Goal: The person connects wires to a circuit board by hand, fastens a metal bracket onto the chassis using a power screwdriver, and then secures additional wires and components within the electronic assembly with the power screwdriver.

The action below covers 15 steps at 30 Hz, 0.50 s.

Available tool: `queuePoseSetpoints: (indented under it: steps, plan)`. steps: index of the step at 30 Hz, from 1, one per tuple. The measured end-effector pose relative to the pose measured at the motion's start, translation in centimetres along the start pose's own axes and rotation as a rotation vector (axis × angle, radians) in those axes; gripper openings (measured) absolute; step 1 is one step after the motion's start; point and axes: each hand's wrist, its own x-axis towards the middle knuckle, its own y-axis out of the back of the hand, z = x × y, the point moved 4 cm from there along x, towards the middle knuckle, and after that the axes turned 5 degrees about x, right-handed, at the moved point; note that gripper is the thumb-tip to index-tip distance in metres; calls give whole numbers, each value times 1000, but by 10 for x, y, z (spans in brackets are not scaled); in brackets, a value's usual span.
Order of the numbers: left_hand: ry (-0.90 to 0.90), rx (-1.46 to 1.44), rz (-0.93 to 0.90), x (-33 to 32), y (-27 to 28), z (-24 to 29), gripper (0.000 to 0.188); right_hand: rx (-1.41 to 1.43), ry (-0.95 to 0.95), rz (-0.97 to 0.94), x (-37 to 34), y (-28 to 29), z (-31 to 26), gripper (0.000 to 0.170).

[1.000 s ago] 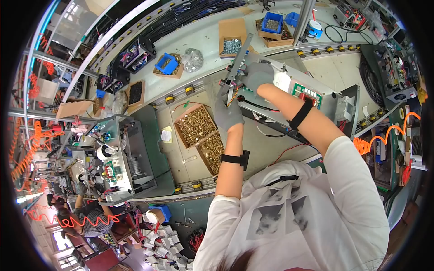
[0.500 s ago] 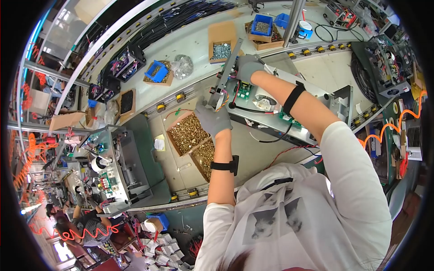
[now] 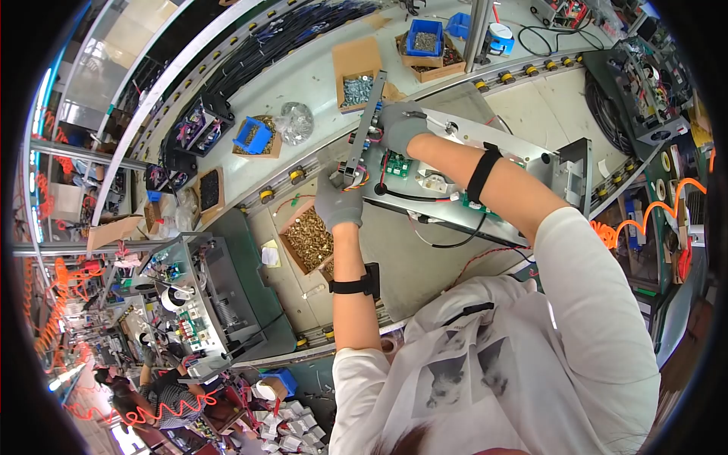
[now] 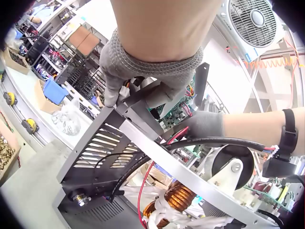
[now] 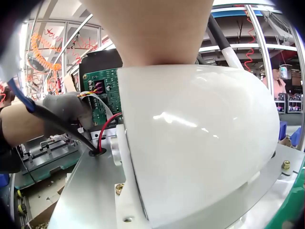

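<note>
A dark grey metal panel [image 3: 369,121] stands across the left end of an opened machine chassis [image 3: 497,148]. My gloved left hand [image 3: 337,203] grips the panel's near end; in the left wrist view, thumb and fingers straddle its edge above vent slots. A green circuit board [image 3: 396,164] sits behind the panel with coloured wires. My gloved right hand [image 3: 402,127] is at the panel's inner side, near its far end; I cannot tell what its fingers hold. In the right wrist view, a white rounded part [image 5: 205,143] hides that hand. A copper coil [image 4: 178,195] shows inside the chassis.
Brass fittings fill a cardboard box [image 3: 307,239] near my left forearm. Along the back bench stand a box of silver screws [image 3: 358,89], blue bins [image 3: 425,38] and a plastic bag [image 3: 294,123]. Another chassis [image 3: 189,296] stands to the left. A black cable [image 3: 413,197] crosses the chassis.
The head view has shifted, carrying the scene left. My right hand has moved off the area over the white part towards the panel's far end, and the green board now shows. My left hand stays on the panel.
</note>
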Motion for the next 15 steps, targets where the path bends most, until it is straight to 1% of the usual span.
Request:
queuePoseSetpoints:
  steps: [2,5,7,12,14,15]
  plan:
    - [1,29,4,0,0,-2,53,-20,39,124,-5,6,-3,20]
    - [-39,4,47,1,-5,-9,52,-41,51,110,3,-2,-2,20]
    - [-66,-67,127,1,-5,-13,50,-43,52,80,3,0,-3,21]
    - [-17,-30,109,3,-9,-16,49,-21,12,15,-3,5,-3,22]
    - [-12,-14,112,3,-9,-17,49,-124,87,144,-6,3,-6,24]
    - [-18,-20,106,3,-8,-17,49,-126,91,145,-3,-2,-5,24]
